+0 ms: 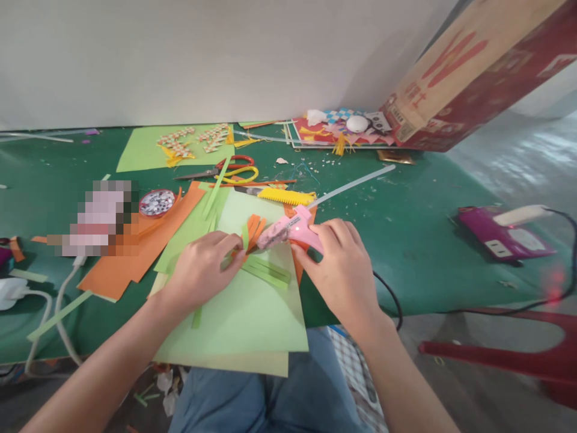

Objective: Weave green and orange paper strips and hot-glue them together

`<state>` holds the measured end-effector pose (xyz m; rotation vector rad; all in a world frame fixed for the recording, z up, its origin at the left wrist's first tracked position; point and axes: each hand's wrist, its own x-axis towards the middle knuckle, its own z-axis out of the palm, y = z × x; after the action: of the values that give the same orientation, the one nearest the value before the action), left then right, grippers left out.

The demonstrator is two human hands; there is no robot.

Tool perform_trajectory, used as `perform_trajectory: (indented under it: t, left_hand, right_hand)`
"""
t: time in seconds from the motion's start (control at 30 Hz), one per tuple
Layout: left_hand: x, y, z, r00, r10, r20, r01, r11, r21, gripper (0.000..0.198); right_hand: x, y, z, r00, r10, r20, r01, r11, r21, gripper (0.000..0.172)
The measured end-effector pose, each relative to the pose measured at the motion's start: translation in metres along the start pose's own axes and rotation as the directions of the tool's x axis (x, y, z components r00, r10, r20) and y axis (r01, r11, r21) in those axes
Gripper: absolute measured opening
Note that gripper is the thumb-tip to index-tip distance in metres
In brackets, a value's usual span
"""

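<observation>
My right hand (340, 264) is closed round the handle of a pink hot glue gun (300, 227), which has a long clear glue stick (354, 185) sticking out of its back. The gun's nozzle end points left, close to my left hand (210, 261). Between its thumb and fingers my left hand pinches orange paper strips (256, 228) with a green strip across them. Below both hands lie light green paper sheets (252, 319) that overhang the table's front edge. Loose green strips (270, 272) rest on these sheets under the gun. The nozzle tip is hard to make out.
Scissors (241, 174) and a yellow-handled cutter (286, 196) lie behind my hands. At left are orange paper (130, 264), a dish of small silvery pieces (157, 203) and a cable (63, 313). A tall box (451, 90) stands back right; a purple power strip (518, 234) lies at right.
</observation>
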<state>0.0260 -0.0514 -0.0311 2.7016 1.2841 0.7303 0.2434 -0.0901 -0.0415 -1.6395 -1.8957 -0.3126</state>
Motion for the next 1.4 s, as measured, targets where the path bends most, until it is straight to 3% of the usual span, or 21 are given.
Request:
perform_trajectory:
  t: [0.43,0.7,0.93,1.17,1.4]
  left_hand:
    - [-0.001,-0.001,-0.002,0.999,0.052,-0.002,-0.052,0.998,-0.031,0.014]
    - [0.0,0.0,0.003,0.998,-0.067,0.018,0.068,0.997,-0.041,0.01]
    - [0.003,0.002,-0.001,0.995,-0.069,0.077,0.072,0.997,-0.025,0.006]
    - [0.006,0.005,-0.003,0.992,-0.086,0.088,0.087,0.996,0.002,0.01]
    - [0.011,0.011,-0.008,0.975,-0.157,0.154,0.157,0.988,0.014,0.006]
  right_hand:
    - [0.001,-0.001,-0.002,0.999,-0.041,-0.019,0.04,0.997,-0.062,0.014]
    - [-0.001,-0.001,-0.003,1.0,-0.028,-0.011,0.027,0.995,-0.091,0.016]
    - [-0.003,0.005,-0.001,1.0,0.0,-0.025,-0.002,0.997,-0.073,0.019]
    - [-0.009,0.018,-0.006,0.996,0.05,-0.078,-0.055,0.996,-0.071,0.016]
    - [-0.015,0.041,-0.01,0.982,0.175,-0.07,-0.178,0.983,-0.039,0.019]
